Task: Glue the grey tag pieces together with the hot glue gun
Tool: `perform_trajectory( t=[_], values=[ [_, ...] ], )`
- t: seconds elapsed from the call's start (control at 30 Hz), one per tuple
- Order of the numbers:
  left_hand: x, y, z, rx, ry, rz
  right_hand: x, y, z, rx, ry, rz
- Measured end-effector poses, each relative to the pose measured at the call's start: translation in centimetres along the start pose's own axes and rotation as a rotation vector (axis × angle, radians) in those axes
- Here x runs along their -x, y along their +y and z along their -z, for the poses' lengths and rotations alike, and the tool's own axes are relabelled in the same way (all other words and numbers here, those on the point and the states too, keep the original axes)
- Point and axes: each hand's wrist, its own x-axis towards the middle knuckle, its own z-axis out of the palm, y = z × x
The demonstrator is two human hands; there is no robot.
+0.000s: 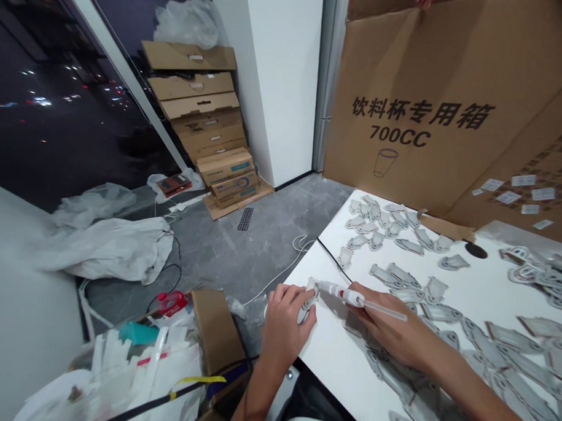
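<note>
Near the table's left edge, my left hand (288,317) has its fingers closed around a small pale grey flat piece (310,297), partly hidden by the fingers. My right hand (381,317) grips a white hot glue gun (341,292), and a translucent glue stick (386,310) sticks out of its rear. The gun's nozzle points left, close to the piece; whether it touches cannot be made out. Several similar fish-shaped grey pieces (441,313) lie around and under my right forearm on the white table (327,356).
More pieces (383,219) cover the table's far part, near a tall cardboard box (396,65). A dark cable (333,255) crosses the table edge. An open carton (218,329) stuffed with packaging stands at left on the floor. Stacked cardboard boxes (208,127) lean by a white pillar (286,81).
</note>
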Motion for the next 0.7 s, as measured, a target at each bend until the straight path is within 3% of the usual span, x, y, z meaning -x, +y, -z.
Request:
perform_trajectory(
  t=[0.2, 0.5, 0.7],
  values=[
    [0.1, -0.1, -0.2, 0.033, 0.005, -0.005, 0.1, 1.4, -1.0, 0.017, 0.005, 0.009],
    [0.2, 0.1, -0.2, 0.027, -0.008, 0.013, -0.1, 0.6, -0.7, 0.112, -0.024, 0.019],
    [0.2, 0.3, -0.3, -0.012, 0.004, 0.028, -0.2, 0.8, -0.8, 0.055, 0.006, -0.028]
  ],
)
